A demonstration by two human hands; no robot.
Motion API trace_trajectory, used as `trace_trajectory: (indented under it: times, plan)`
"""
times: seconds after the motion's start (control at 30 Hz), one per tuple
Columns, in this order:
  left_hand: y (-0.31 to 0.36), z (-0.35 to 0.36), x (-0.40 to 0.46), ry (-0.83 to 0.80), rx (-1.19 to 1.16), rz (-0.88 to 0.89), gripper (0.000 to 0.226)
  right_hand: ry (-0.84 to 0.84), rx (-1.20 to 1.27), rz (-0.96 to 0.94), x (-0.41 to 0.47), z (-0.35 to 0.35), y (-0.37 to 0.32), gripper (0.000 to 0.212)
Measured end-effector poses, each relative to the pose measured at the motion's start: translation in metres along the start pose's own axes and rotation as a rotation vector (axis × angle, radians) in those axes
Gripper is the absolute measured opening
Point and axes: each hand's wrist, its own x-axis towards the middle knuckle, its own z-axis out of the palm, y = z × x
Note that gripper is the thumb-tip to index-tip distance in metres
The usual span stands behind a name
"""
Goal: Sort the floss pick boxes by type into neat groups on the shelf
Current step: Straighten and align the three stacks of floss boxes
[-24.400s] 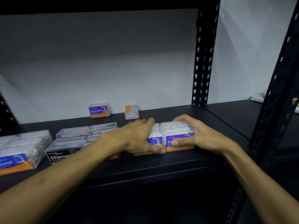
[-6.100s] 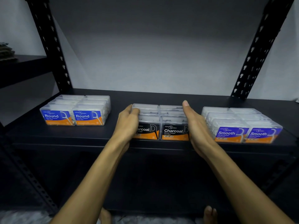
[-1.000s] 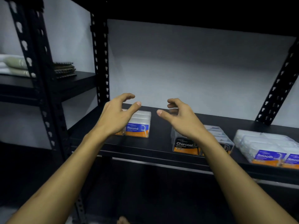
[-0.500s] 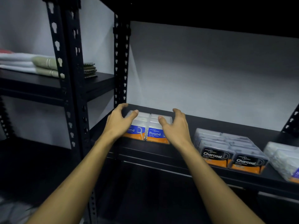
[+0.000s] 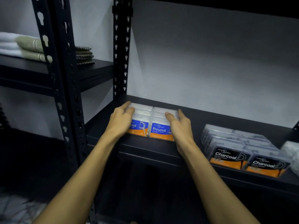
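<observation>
On the black shelf (image 5: 161, 152), two rows of clear "Round" floss pick boxes (image 5: 159, 129) with blue and orange labels stand side by side at the left end. My left hand (image 5: 120, 122) presses against the group's left side, thumb lying on top. My right hand (image 5: 180, 126) presses against its right side, thumb also on top. A block of black-labelled "Charcoal" boxes (image 5: 242, 151) stands to the right, apart from the Round group. At the far right edge shows part of a third group of clear boxes (image 5: 292, 153).
A black perforated upright (image 5: 120, 50) stands just behind and left of the Round boxes, and another post (image 5: 64, 94) nearer me. The neighbouring shelf (image 5: 90, 70) on the left carries folded towels (image 5: 24, 46) and dark cloths (image 5: 84, 54). A pale wall backs the shelf.
My hands came down from mid-air onto the two sides of the Round group and now rest a little further along them. The view has shifted left and closer.
</observation>
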Motion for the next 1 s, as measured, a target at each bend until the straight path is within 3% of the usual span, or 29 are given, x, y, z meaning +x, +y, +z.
trace_trajectory:
  times: [0.5,0.7,1.0]
  plan:
    - [0.005,-0.007,-0.007,-0.045,0.001,-0.052,0.070,-0.041,-0.037,-0.011,-0.009,-0.003,0.002,0.059]
    - [0.005,-0.009,-0.020,-0.047,-0.006,-0.050,0.069,-0.038,-0.059,0.004,-0.016,-0.006,0.005,0.070]
    - [0.007,-0.012,-0.032,-0.054,-0.014,-0.045,0.067,-0.053,-0.059,-0.021,-0.032,-0.011,0.004,0.069]
